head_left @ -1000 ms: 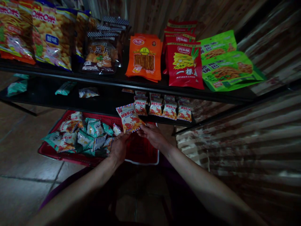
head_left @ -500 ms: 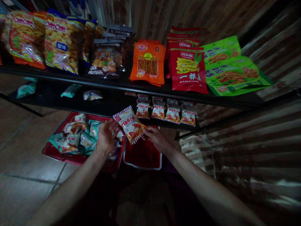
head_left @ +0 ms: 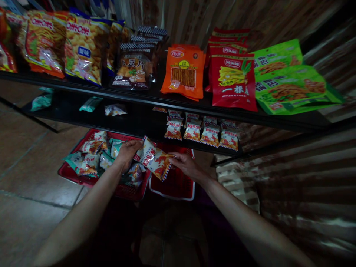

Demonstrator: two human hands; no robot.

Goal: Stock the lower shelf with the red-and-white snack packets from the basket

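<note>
"How many of each, left to right?"

"Beyond the heaped basket [head_left: 130,193] and off to its left, on the lower shelf [head_left: 139,122], at least three teal packets [head_left: 41,102], then one white-and-blue packet [head_left: 116,109]. Its own piled packets [head_left: 89,164] overlap too much to count. Right beside it, one white-rimmed basket [head_left: 178,188]. Beyond and right of it, on that shelf, four white-and-orange packets [head_left: 210,135] in the front row, with more behind, partly hidden."

"And the held packet [head_left: 156,160]?"

"Just one, tilted, above the heaped basket's right edge, between the fingers of both hands."

"How do those fingers stand?"

"The left hand [head_left: 128,152], over the heaped basket, has its fingers narrow at the upper left edge; gripping or merely touching, I can't tell. The right hand [head_left: 185,165], right of that basket, pinches the lower right end."
</note>
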